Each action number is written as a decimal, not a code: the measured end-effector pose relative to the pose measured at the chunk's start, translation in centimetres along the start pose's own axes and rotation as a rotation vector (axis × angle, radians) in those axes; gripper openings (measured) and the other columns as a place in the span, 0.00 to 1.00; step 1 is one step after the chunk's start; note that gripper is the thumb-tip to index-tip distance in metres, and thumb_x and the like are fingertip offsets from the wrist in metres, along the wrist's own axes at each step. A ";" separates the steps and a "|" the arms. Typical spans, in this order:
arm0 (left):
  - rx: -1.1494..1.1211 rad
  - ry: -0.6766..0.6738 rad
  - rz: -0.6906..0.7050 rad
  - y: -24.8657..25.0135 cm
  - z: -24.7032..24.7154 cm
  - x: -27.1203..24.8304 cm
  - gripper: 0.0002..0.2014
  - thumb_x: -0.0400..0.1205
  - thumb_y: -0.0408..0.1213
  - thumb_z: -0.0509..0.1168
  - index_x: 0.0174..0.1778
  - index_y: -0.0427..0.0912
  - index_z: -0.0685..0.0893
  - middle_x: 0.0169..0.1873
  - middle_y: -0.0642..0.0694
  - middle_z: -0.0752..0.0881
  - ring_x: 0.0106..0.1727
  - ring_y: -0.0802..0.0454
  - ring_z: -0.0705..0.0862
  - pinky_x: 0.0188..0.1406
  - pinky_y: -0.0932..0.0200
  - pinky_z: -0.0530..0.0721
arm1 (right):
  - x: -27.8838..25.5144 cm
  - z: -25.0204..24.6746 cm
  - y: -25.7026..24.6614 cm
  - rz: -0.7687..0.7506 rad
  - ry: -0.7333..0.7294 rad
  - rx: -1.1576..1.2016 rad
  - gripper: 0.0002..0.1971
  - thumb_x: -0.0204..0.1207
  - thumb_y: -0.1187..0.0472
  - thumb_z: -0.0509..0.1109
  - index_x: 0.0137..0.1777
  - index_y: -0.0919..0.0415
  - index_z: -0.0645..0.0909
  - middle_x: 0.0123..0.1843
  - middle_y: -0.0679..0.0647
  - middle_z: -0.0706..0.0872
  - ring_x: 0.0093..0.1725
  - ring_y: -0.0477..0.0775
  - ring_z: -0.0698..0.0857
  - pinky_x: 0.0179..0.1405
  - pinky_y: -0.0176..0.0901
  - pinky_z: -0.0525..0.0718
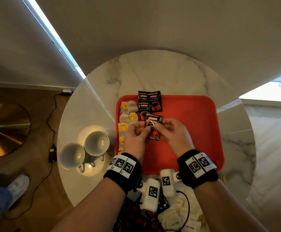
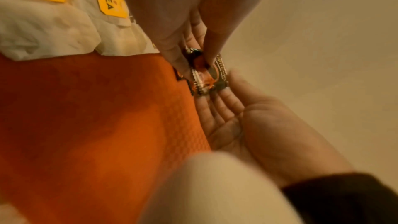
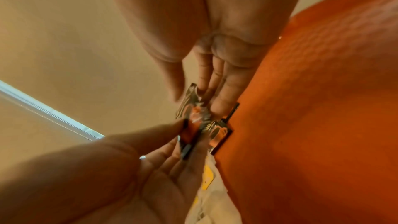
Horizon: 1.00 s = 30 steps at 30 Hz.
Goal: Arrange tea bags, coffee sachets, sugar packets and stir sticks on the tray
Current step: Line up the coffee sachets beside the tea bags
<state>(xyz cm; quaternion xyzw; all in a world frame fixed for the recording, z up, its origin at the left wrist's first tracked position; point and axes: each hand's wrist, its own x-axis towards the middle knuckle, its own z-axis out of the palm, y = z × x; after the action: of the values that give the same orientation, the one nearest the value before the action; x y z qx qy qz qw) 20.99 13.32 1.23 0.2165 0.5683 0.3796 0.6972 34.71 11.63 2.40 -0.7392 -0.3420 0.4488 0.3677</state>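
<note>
Head view showed your left hand (image 1: 135, 133) and right hand (image 1: 171, 129) both pinching one coffee sachet (image 1: 153, 126) above the red tray (image 1: 195, 118), beside the tea bags (image 1: 128, 114).

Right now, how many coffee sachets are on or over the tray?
4: three lie at the tray's far edge; one is pinched by both hands. More may be hidden.

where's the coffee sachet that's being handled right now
In the head view the coffee sachet is pinched between the left hand and right hand over the red tray, just near of the three laid sachets, right of the tea bags.
</note>
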 end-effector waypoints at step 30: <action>1.733 -0.172 0.578 3.1 0.6 9.9 0.30 0.89 0.39 0.59 0.88 0.44 0.58 0.88 0.45 0.58 0.87 0.40 0.56 0.86 0.43 0.48 | 11.4 1.8 1.1 0.076 0.155 -0.162 0.15 0.79 0.60 0.76 0.65 0.56 0.81 0.58 0.50 0.86 0.43 0.41 0.86 0.28 0.21 0.74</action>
<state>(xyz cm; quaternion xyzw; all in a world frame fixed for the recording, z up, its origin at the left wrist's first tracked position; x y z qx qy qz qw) 21.28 22.97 -2.52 0.8248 0.5241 -0.0369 0.2089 37.39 21.04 -3.83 -0.8113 -0.3196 0.3748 0.3148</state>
